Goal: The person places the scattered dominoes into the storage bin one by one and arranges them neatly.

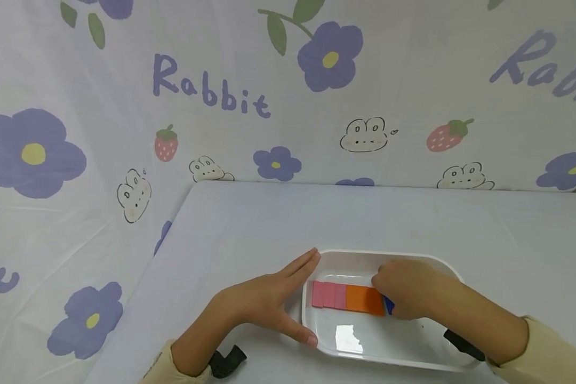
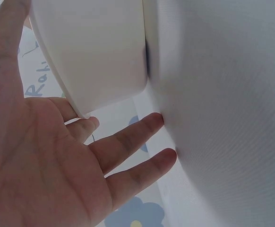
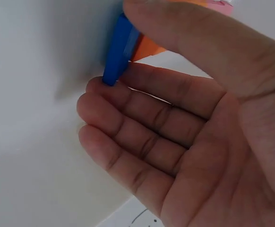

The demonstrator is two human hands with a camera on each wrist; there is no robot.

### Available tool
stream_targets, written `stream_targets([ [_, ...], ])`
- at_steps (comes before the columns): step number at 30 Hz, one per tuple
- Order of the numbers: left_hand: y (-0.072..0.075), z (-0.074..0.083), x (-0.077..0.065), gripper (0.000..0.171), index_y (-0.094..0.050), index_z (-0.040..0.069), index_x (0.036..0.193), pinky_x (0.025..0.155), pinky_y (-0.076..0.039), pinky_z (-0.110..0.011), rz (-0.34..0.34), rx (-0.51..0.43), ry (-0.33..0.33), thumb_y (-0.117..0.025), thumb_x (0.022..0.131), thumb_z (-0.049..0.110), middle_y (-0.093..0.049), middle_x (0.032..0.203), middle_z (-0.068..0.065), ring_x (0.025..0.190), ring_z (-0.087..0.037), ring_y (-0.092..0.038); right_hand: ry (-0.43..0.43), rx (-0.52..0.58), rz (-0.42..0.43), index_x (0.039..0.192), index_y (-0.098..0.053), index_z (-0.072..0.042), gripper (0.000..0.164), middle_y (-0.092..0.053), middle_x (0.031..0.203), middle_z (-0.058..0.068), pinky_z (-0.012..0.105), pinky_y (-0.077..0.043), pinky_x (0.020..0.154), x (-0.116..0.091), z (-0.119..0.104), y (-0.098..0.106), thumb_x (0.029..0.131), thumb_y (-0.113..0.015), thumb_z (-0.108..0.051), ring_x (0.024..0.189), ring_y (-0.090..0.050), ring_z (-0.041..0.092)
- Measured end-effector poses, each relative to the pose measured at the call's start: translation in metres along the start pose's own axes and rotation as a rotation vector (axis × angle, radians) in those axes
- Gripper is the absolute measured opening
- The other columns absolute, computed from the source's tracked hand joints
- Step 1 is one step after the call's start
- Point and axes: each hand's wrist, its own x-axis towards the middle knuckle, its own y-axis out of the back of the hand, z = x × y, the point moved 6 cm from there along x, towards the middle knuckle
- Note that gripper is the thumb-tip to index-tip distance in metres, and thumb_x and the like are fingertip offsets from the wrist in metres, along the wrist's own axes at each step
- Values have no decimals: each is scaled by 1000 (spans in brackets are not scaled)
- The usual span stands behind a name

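Observation:
A white tray (image 1: 374, 341) sits on the table, with a row of flat pink tiles (image 1: 328, 295) and orange tiles (image 1: 365, 300) along its middle. At the row's right end is a blue tile (image 3: 119, 49), pinched between the thumb and fingers of my right hand (image 1: 408, 288); in the head view that hand covers most of it. My left hand (image 1: 269, 298) spreads around the tray's left end, thumb and fingers straight. In the left wrist view its fingers touch the tray's outer rim, and two other fingertips touch the white tabletop.
The white tabletop (image 1: 249, 224) extends behind and left of the tray. A cloth (image 1: 288, 106) printed with flowers, rabbits and strawberries hangs behind and at the left. Black straps (image 1: 228, 362) show at both wrists.

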Motion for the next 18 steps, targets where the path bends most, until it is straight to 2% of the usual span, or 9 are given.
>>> stream_targets([
  [11,2,0,1,132,6,34,161,113,-33,-45,1,8,-3,-78,68,73,13,163,23,148,-13,-21,-9,10,4,85,-66,-11,31,-53,72,-1,31,-51,66,2,0,-1,69,-92,-19,67,-46,17],
  [18,0,-1,0,131,5,34,161,112,-35,-47,2,-5,6,-78,68,73,10,166,17,149,-13,-22,-35,28,-18,88,-65,-10,36,-55,73,0,34,-54,69,3,0,-3,67,-92,-22,67,-48,18],
])
